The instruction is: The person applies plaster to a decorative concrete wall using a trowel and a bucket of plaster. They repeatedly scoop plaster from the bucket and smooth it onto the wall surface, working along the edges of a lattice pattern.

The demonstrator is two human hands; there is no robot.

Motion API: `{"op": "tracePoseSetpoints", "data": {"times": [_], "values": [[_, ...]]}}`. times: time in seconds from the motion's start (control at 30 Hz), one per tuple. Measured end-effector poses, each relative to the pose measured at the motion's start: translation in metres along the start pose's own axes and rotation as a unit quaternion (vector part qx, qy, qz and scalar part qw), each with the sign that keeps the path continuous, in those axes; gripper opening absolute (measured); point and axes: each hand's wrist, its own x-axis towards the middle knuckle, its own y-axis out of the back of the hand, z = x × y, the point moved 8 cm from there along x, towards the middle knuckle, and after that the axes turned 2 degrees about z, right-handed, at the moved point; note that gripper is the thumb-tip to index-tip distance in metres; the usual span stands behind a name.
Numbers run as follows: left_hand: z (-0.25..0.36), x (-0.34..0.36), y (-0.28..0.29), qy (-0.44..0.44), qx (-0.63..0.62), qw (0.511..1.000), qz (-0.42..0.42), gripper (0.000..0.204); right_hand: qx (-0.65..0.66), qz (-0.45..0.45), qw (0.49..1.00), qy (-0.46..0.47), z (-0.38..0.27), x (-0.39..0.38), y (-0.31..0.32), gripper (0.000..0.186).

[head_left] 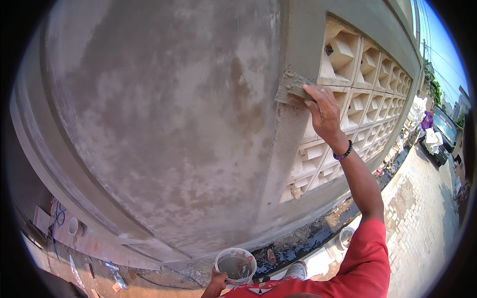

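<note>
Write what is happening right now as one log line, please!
right hand: presses a grey pad on the plastered wall | left hand: holds white bucket of grey water | beside: patterned blocks

No packages, labels, signs or screens can be made out anywhere in view.

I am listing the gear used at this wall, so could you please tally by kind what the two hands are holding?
Plastering float, grey, pressed to the wall's edge by the right hand: 1
White bucket of grey water, gripped at the rim by the left hand: 1
Total: 2
</note>
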Motion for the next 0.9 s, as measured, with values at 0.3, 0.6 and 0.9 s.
{"op": "tracePoseSetpoints", "data": {"times": [0.3, 0.6, 0.9], "values": [[-0.001, 0.005, 0.048, 0.024, 0.124, 0.992, 0.007, 0.072, 0.057, -0.135, 0.842, -0.520, -0.094, -0.350, 0.015, 0.039], [-0.002, 0.022, 0.056, 0.008, 0.152, 0.985, -0.083, 0.077, -0.224, 0.065, 0.444, -0.865, -0.233, -0.658, 0.267, 0.030], [-0.041, 0.067, 0.090, 0.076, 0.107, 0.990, -0.055, 0.077, -0.395, -0.272, 0.142, -0.866, -0.500, -0.755, 0.413, 0.033]]}}
